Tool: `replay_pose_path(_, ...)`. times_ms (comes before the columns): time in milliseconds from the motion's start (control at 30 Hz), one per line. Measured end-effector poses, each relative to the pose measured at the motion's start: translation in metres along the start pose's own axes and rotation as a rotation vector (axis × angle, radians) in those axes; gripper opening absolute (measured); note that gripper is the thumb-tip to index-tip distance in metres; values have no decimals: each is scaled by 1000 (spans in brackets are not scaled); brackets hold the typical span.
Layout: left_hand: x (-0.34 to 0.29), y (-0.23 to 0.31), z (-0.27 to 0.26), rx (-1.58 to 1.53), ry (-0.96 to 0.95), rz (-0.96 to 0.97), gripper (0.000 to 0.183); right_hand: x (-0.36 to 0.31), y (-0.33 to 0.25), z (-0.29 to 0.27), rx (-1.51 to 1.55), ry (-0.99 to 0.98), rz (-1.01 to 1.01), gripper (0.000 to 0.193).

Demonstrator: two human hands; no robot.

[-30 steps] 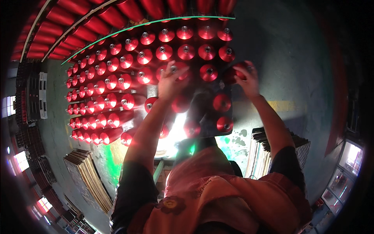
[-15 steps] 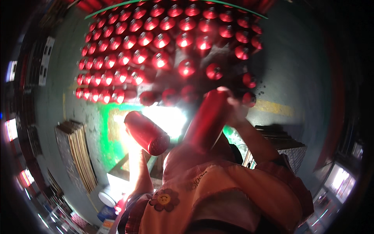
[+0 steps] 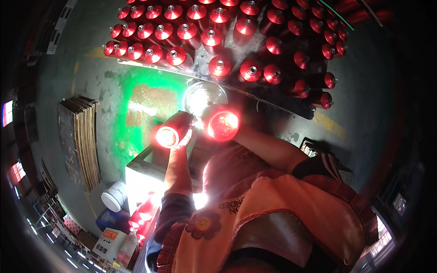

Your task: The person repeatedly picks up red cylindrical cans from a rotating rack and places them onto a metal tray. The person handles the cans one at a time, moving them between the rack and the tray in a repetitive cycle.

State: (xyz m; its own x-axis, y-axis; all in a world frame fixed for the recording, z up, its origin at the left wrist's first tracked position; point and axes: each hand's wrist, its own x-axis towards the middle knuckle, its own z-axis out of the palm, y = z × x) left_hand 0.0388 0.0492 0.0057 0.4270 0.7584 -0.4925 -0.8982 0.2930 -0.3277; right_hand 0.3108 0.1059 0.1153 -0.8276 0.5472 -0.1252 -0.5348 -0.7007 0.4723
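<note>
My left hand (image 3: 185,139) is wrapped round a red metal bottle (image 3: 176,123), which is tilted with its glowing round base towards me. To the right of it, a second red metal bottle (image 3: 223,125) shows its lit base, ringed with small marks. My right forearm (image 3: 266,146) leads to this second bottle; the fingers of my right hand are mostly hidden behind it. Just beyond both bottles is a round, clear, brightly lit thing (image 3: 205,96), whose kind I cannot make out. Many red bottles (image 3: 220,66) with narrow metal necks stand upright in rows farther ahead.
The rows stand on a flat board (image 3: 150,65) with a long near edge. A stack of thin panels (image 3: 84,141) lies on the floor at left. A white bucket (image 3: 114,196), a control box (image 3: 108,241) and more red bottles (image 3: 144,214) are at lower left.
Both bottles have come closer together, with their bases turned towards me. My right hand has moved left and nearer. The view has turned, so the rows now slant down to the right.
</note>
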Motion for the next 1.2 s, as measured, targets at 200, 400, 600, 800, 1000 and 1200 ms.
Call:
replay_pose_path(200, -14, -10, 9, -6, -26, -15, 57, 18, 5, -21, -162, 110, -53, 40)
replay_pose_path(400, -19, -19, 19, -19, -111, -72, 53, 45, 8, -81, 247, -35, -114, 55)
replay_pose_path(600, -16, -16, 4, -109, -93, -181, 55, 8, 21, -19, -59, 102, -140, 47)
replay_pose_path(800, -8, -26, -9, 143, -5, -94, 53, -7, 11, 15, -149, 25, -193, 46)
replay_pose_path(1000, 25, -48, 22, 590, 23, 54, 49, -122, -52, -3, -615, 213, -582, 41)
replay_pose_path(1200, 83, -160, 137, 1576, -126, 199, 42, -342, -103, 82, -971, 315, -1025, 47)
